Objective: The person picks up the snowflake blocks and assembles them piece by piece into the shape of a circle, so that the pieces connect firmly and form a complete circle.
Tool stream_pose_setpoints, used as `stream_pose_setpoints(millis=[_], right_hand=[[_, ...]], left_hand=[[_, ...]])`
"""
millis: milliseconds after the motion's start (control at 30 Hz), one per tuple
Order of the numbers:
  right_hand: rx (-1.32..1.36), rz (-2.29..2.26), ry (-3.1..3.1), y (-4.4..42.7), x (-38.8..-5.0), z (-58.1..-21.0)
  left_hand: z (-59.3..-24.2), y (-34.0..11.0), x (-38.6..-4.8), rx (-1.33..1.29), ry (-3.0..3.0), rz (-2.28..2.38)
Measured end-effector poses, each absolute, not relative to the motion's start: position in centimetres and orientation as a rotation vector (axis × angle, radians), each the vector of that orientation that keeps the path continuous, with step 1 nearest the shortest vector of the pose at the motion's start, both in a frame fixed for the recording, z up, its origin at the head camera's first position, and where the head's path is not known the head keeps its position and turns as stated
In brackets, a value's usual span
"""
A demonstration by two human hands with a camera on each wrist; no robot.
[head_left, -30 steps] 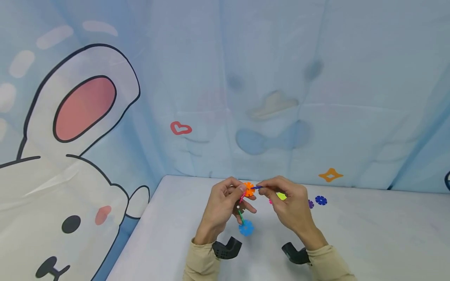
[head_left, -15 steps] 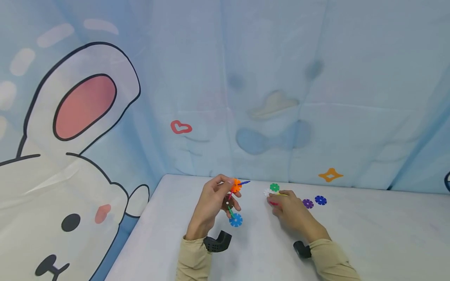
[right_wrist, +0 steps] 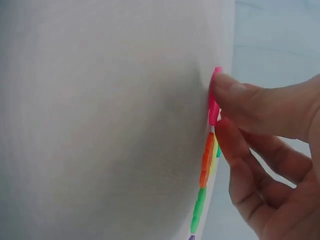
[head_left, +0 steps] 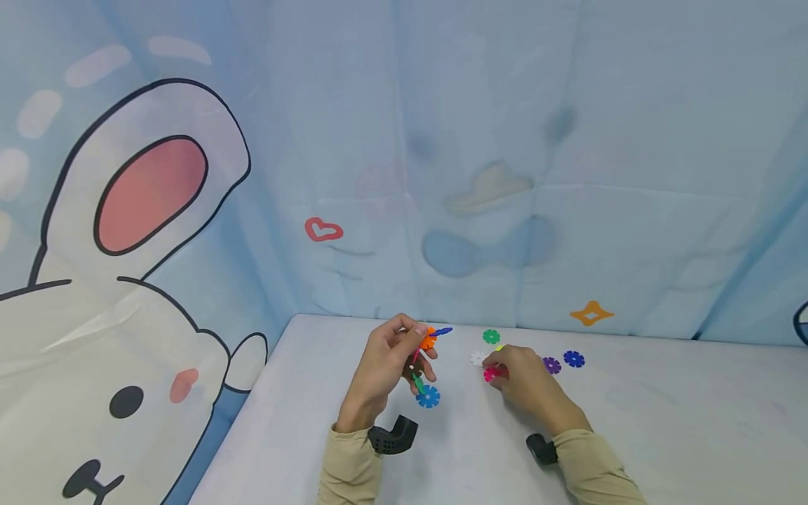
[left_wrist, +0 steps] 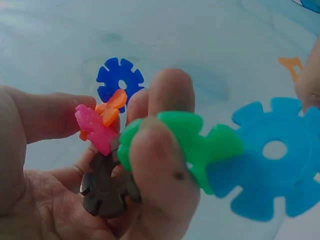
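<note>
My left hand (head_left: 383,365) holds a chain of notched plastic discs above the table: dark blue (left_wrist: 111,80), orange (left_wrist: 114,106), pink (left_wrist: 94,128), brown (left_wrist: 107,192), green (left_wrist: 182,131) and light blue (left_wrist: 295,165). Its thumb and fingers pinch the chain near the orange and pink discs; the light blue disc hangs at the lower end. Over the table, my right hand (head_left: 530,386) has its thumb and a finger on a loose pink disc (right_wrist: 213,107), seen edge-on in the right wrist view. Whether that disc is lifted I cannot tell.
Around the right hand lie loose discs: green (head_left: 491,337), white (head_left: 477,359), purple (head_left: 552,365) and dark blue (head_left: 574,359), with a yellow one (head_left: 499,347) partly hidden. An orange disc (right_wrist: 205,162) shows in the right wrist view. A patterned blue curtain (head_left: 353,280) borders the table's back.
My right hand has let go of the dark blue disc, which stays on the chain, and moved right and down to the loose discs. The left hand with the chain has shifted slightly left.
</note>
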State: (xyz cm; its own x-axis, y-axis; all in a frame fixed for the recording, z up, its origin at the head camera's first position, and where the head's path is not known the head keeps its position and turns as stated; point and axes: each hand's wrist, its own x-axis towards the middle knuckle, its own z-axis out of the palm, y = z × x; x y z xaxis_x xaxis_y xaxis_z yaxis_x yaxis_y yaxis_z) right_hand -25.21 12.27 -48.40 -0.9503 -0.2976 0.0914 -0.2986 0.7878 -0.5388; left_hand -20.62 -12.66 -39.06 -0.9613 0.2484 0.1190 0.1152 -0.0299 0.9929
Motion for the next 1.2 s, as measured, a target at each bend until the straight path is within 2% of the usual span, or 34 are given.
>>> stream_pose_setpoints(millis=[367, 500, 667, 933, 1200], right_hand=[[0.475, 0.968, -3.001, 12.9, -25.4, -48.5], [0.563, 0.991, -2.945, 13.6, -25.5, -48.2], [0.663, 1.117, -2.767, 14.2, -25.0, -46.0], [0.624, 1.503, -2.535, 13.6, -22.4, -41.0], [0.657, 1.608, -2.284, 12.8, -21.0, -39.1]], left_hand=[[-39.2, -12.4, -20.6, 0.414, 2.128, 2.127], [-39.1, -12.3, -20.5, 0.435, 2.131, 2.121], [-39.0, -12.2, -20.4, 0.477, 2.136, 2.132], [-38.8, -11.5, -20.0, 0.595, 2.16, 2.174], [-38.6, -10.8, -19.8, 0.686, 2.246, 2.15]])
